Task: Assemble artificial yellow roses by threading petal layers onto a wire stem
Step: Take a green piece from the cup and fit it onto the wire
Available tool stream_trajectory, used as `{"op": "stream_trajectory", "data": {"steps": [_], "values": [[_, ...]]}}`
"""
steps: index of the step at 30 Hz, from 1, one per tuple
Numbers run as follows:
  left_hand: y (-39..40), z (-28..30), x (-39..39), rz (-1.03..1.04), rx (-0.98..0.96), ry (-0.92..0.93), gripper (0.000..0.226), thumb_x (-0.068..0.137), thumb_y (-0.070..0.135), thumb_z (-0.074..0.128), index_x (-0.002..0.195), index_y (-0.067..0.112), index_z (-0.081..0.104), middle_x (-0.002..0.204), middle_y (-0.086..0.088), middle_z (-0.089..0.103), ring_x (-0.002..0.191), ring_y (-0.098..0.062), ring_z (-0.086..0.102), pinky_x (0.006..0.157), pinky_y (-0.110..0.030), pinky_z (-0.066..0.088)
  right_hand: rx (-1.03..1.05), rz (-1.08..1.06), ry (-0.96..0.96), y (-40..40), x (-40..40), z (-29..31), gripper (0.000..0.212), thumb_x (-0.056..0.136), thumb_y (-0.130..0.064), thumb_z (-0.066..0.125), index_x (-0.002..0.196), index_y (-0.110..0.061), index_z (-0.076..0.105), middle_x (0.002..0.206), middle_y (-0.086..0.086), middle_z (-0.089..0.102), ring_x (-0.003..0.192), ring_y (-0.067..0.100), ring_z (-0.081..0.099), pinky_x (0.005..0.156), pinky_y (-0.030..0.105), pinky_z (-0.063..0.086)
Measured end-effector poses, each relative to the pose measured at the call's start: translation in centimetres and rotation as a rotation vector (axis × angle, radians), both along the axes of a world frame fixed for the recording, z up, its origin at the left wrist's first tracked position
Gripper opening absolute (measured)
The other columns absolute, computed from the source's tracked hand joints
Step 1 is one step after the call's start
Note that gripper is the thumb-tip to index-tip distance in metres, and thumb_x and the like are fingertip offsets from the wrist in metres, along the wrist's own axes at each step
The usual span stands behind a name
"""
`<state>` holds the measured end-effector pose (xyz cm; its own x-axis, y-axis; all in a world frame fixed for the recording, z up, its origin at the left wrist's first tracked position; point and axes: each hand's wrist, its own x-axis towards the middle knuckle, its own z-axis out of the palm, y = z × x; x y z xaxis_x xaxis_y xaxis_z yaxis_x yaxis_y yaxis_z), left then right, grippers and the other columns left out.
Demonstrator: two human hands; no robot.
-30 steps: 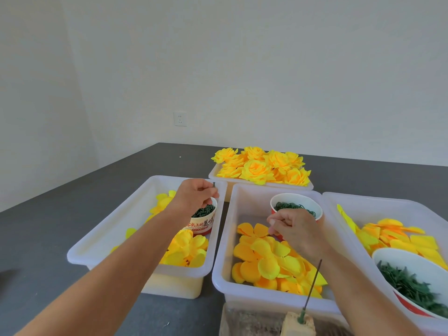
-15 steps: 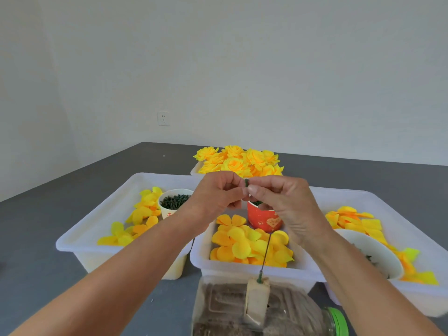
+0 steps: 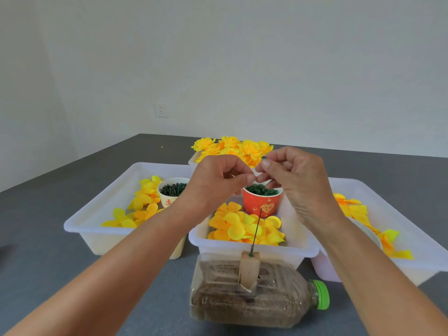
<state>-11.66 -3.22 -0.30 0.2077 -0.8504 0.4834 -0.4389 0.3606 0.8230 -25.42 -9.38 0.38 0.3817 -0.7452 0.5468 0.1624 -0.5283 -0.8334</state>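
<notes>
Nearest to me a plastic bottle (image 3: 257, 301) with a green cap lies on its side on the grey table (image 3: 48, 258), filled with something brown. A small block (image 3: 249, 269) is fixed on top of it, and a thin wire stem (image 3: 256, 229) stands in the block, a little tilted, with nothing threaded on it.

Behind the bottle is the middle white tray (image 3: 300, 243) with loose yellow petal layers (image 3: 242, 227) and a red cup (image 3: 263, 201) of green rings. The left tray (image 3: 97, 214) holds more petals and a white cup (image 3: 172, 191) of dark green pieces. The right tray (image 3: 392, 214), partly hidden by my right arm, holds petals too.

Both my hands are raised above the red cup, well above the wire tip. My left hand (image 3: 215, 180) has curled fingers that pinch something very small; I cannot tell what. My right hand (image 3: 298, 178) meets it fingertip to fingertip and pinches a tiny green piece (image 3: 263, 157) at the thumb.

Far behind, finished yellow roses (image 3: 232, 147) fill another tray, and a wall socket (image 3: 161, 110) is on the wall.
</notes>
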Motion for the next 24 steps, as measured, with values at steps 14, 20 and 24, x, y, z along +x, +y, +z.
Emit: {"op": "stream_trajectory", "data": {"steps": [14,20,24], "values": [[2.7,-3.6,-1.6,-0.17,0.06,0.112,0.007,0.077,0.006,0.072,0.077,0.013,0.071,0.066,0.003,0.065,0.056,-0.005,0.051,0.056,-0.017,0.045,-0.1,-0.004,0.253,2.1,-4.1,-1.7,0.026,0.079,0.005,0.067,0.071,-0.019,0.069,0.06,-0.014,0.066,0.054,-0.002,0.057,0.057,0.01,0.046],[2.5,-3.7,-2.3,-0.191,0.01,0.189,0.012,0.078,0.001,0.068,0.077,0.012,0.07,0.061,0.007,0.064,0.053,-0.004,0.053,0.055,-0.017,0.046,-0.173,0.013,0.371,2.5,-4.1,-1.1,0.02,0.075,0.0,0.069,0.071,-0.019,0.072,0.066,0.003,0.068,0.059,0.007,0.059,0.062,0.026,0.052],[2.6,-3.7,-2.3,-0.195,-0.003,0.181,0.015,0.078,-0.001,0.068,0.075,0.014,0.068,0.058,0.009,0.063,0.052,-0.003,0.052,0.054,-0.016,0.046,-0.156,0.042,0.385,2.4,-4.1,-1.2,0.017,0.077,-0.003,0.07,0.073,-0.02,0.072,0.07,0.007,0.068,0.065,0.025,0.061,0.069,0.043,0.053]]}}
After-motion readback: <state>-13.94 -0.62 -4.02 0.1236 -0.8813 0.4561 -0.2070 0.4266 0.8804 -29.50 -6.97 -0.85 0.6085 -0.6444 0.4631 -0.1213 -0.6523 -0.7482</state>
